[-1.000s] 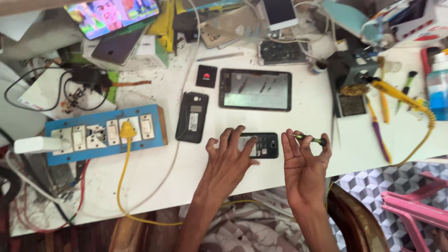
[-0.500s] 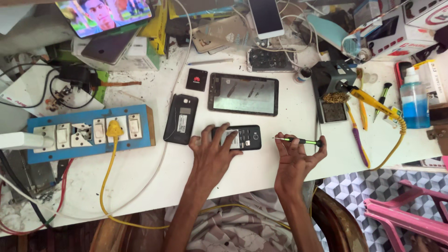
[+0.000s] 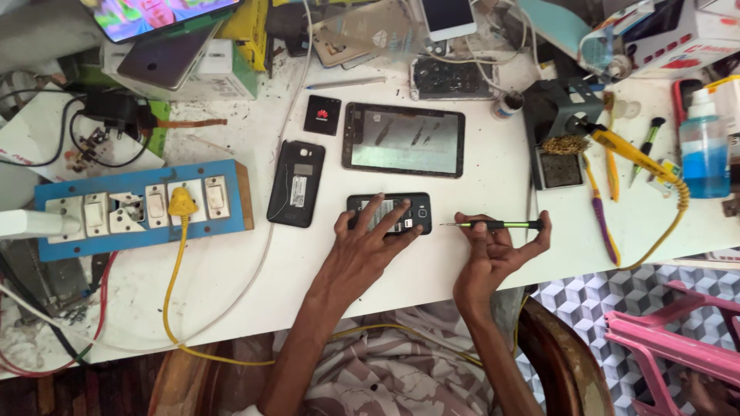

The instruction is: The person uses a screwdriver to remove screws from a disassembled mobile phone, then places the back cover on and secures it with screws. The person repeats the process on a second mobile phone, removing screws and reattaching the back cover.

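My left hand [image 3: 368, 243] presses down on a small black phone [image 3: 408, 209] lying open-backed on the white table [image 3: 432, 285], fingers spread over its left half. My right hand [image 3: 493, 254] grips a thin screwdriver [image 3: 493, 225] with a green-and-black handle, held level, its tip pointing left toward the phone's right end without touching it. A second black phone [image 3: 296, 182] with its back off lies to the left. A dark tablet [image 3: 404, 139] lies just beyond.
A blue switch board [image 3: 131, 208] with a yellow plug [image 3: 182, 203] and cable sits left. A soldering stand [image 3: 556, 131], yellow soldering iron [image 3: 632, 154], blue-liquid bottle [image 3: 703, 146] and tools crowd the right. Boxes, phones and cables fill the far edge. A pink stool [image 3: 678, 347] stands lower right.
The view has shifted slightly. My left hand stays on the small phone. My right hand has turned the screwdriver level, with its tip pointing at the phone's right end.
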The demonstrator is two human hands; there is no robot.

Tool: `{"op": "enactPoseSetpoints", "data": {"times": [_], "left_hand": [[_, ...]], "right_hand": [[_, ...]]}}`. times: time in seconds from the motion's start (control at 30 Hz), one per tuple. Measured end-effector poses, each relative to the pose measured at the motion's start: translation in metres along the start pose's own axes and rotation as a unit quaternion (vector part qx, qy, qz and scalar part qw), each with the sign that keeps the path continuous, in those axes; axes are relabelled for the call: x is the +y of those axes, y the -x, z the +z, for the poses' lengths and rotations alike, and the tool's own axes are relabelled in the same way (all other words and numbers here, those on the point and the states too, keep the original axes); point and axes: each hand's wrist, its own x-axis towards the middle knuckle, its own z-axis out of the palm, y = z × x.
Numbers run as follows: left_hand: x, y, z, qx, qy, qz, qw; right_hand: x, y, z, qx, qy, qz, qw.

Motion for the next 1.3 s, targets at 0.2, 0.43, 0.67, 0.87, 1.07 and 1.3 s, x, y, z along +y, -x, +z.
{"op": "enactPoseSetpoints", "data": {"times": [0.2,0.43,0.67,0.87,1.07,1.3], "left_hand": [[-0.002,-0.002,-0.004,0.034,0.047,0.008,0.998],[-0.001,-0.003,-0.008,0.041,0.05,0.012,0.998],[0.0,-0.005,-0.004,0.048,0.053,0.004,0.997],[0.001,-0.005,0.001,0.064,0.065,0.003,0.996],[0.001,-0.005,0.0,0.061,0.076,-0.001,0.995],[0.0,-0.006,0.0,0.061,0.073,0.0,0.995]], "right_hand": [[0.003,0.003,-0.003,-0.028,0.044,-0.029,0.998],[0.005,0.007,-0.003,-0.049,0.081,-0.066,0.993],[0.006,0.01,-0.003,-0.089,0.153,-0.139,0.974],[0.005,0.009,-0.008,-0.095,0.197,-0.172,0.961],[0.006,0.011,-0.007,-0.084,0.21,-0.184,0.957],[0.005,0.009,-0.004,-0.098,0.21,-0.19,0.954]]}}
